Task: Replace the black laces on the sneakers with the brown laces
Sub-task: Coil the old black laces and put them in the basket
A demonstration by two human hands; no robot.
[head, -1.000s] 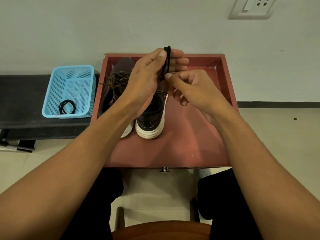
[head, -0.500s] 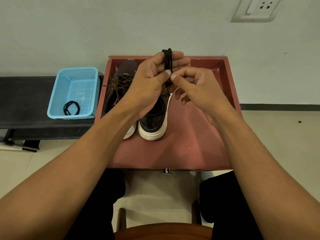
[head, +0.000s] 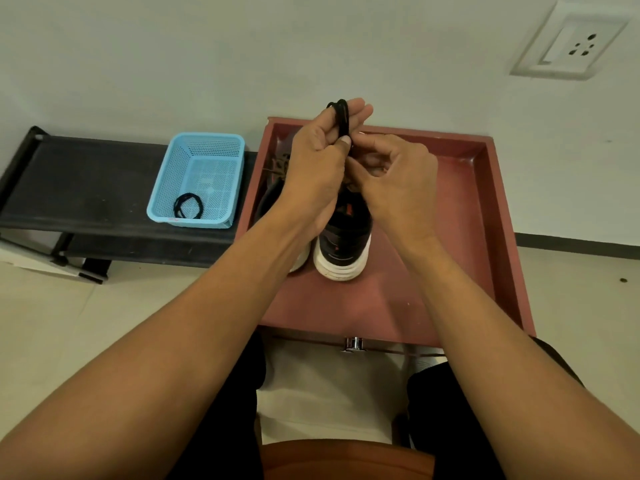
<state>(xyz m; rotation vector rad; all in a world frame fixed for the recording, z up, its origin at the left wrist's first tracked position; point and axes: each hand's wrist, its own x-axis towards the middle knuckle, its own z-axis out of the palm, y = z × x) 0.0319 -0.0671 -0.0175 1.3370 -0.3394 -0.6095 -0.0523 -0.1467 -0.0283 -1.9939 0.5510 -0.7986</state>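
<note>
Grips a coil of black lace [head: 343, 119] in the left hand [head: 318, 161], wound over the fingers and pinned by the thumb, above the far rim of the red table [head: 450, 237]. Pinches the coil's lower part with the right hand [head: 391, 181], thumb and forefinger together against the left thumb. Below both hands, on that table: two dark sneakers [head: 343, 244] side by side, white heels nearest, brown lace [head: 278, 166] showing on the left one. Further left, on a black table [head: 86, 188]: a blue basket [head: 197, 147] with a second coiled black lace [head: 188, 205] inside.

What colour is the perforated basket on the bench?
Light blue basket, seen clearly in the head view.
</note>
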